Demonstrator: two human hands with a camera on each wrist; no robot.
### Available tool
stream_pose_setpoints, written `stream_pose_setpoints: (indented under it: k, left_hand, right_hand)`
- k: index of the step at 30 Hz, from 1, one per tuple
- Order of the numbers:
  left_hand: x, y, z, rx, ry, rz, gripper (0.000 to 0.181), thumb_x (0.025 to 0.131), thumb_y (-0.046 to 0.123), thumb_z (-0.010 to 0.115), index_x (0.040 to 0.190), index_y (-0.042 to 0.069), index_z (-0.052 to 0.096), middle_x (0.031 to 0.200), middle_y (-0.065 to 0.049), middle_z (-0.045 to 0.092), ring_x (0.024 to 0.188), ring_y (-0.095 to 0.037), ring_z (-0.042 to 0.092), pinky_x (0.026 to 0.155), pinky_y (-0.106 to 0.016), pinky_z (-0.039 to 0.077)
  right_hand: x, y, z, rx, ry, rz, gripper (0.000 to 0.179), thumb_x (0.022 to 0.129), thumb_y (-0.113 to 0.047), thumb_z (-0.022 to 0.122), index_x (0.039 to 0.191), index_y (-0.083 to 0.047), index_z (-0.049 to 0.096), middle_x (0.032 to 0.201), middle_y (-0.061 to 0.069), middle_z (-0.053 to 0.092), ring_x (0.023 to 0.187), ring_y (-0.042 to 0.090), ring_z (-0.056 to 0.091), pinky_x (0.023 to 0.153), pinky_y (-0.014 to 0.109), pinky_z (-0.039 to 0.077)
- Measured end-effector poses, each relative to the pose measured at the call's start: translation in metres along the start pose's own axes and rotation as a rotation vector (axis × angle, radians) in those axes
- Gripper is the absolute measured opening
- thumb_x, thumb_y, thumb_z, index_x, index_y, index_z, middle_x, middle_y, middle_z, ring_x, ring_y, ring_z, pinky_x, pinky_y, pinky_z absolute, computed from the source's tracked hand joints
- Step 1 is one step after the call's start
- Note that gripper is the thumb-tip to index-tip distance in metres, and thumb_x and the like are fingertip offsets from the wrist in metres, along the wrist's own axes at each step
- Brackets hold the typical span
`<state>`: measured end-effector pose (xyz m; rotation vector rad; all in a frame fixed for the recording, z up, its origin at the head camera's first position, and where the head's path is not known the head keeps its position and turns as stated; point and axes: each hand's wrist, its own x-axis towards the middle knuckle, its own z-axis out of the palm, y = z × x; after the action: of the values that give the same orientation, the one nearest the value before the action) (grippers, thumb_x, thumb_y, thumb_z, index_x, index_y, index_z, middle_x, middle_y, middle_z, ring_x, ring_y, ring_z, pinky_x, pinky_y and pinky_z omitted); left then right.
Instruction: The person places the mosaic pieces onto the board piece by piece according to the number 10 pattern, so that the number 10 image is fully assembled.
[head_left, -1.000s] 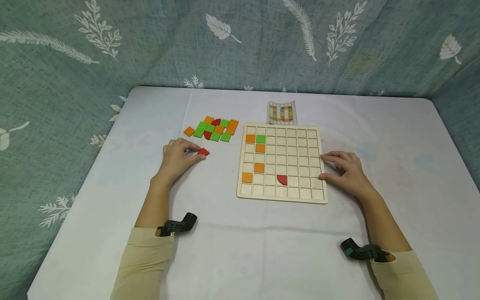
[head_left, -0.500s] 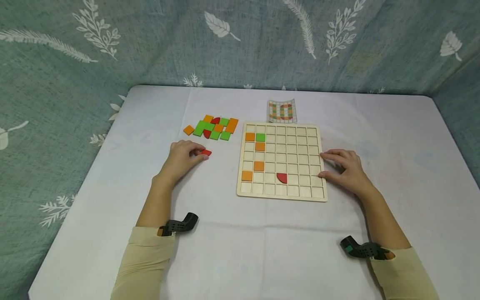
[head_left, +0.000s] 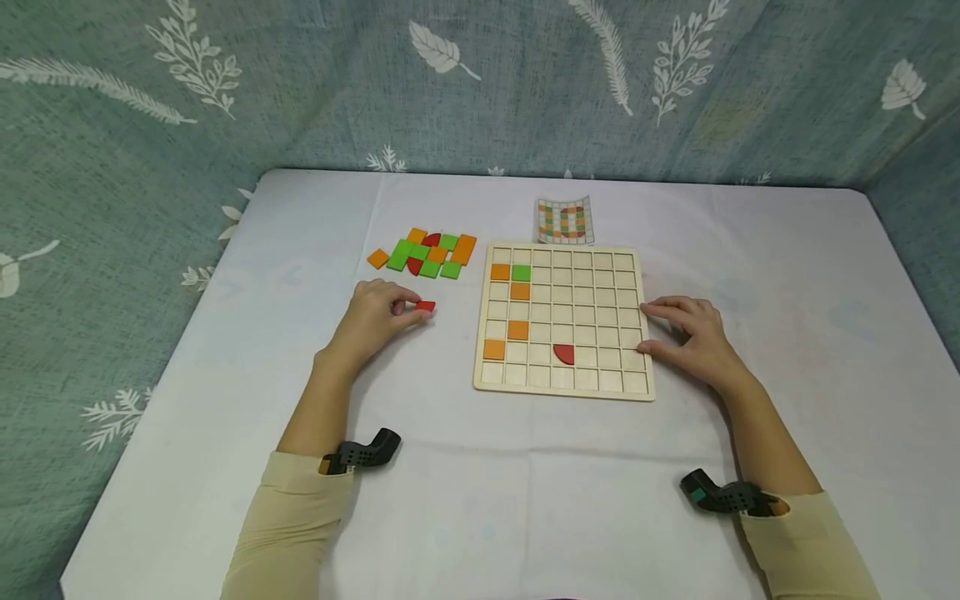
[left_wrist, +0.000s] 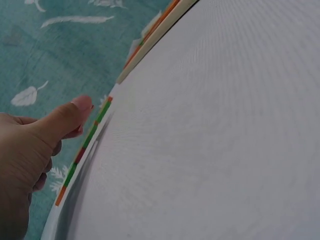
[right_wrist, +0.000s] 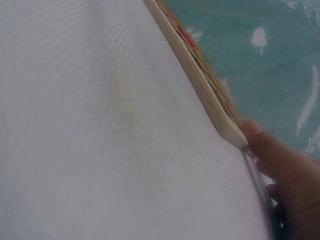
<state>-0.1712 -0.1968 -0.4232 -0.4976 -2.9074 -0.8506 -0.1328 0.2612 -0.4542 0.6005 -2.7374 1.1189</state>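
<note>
My left hand (head_left: 378, 315) pinches a small red tile (head_left: 426, 306) between thumb and fingertips, left of the board; its full shape is hidden. In the left wrist view, only a red sliver shows behind the thumb of the left hand (left_wrist: 42, 135). A square wooden grid board (head_left: 585, 327) lies flat on the table. In its cells sit several orange tiles (head_left: 517, 331), one green tile (head_left: 521, 273) and a red quarter-round tile (head_left: 564, 354). My right hand (head_left: 693, 337) touches the board's right edge with thumb and forefinger spread apart, as the right wrist view partly shows.
A loose cluster of orange, red and green tiles (head_left: 427, 255) lies beyond my left hand, with one orange tile (head_left: 378, 258) slightly apart. Behind the board rests a printed pattern card (head_left: 564, 221). A white cloth (head_left: 465, 500) covers the table, and a leaf-patterned curtain (head_left: 510, 92) hangs behind.
My left hand has moved a little to the right, towards the board, carrying the red tile. The right hand and the board have stayed in place.
</note>
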Motion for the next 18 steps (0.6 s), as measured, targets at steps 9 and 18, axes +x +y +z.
stream_pose_setpoints:
  k: [9,18]
  left_hand:
    - [0.004,0.021,0.003,-0.013,-0.005,0.042,0.024,0.078,0.028,0.077,0.084,0.006,0.07,0.061,-0.001,0.043,0.074,-0.019,0.045,0.079,-0.035,0.029]
    - [0.008,0.049,0.016,0.021,0.07,0.248,0.026,0.074,0.029,0.081,0.081,0.006,0.071,0.057,0.002,0.041,0.065,-0.016,0.043,0.075,-0.034,0.031]
  right_hand:
    - [0.0,0.0,0.0,0.004,0.001,-0.002,0.055,0.071,-0.014,0.082,0.122,-0.003,0.062,0.122,0.02,0.054,0.113,0.038,0.038,0.095,0.056,0.019]
    - [0.0,-0.002,0.0,0.002,0.0,0.016,0.055,0.071,-0.013,0.082,0.122,-0.003,0.062,0.122,0.019,0.054,0.113,0.037,0.038,0.095,0.056,0.02]
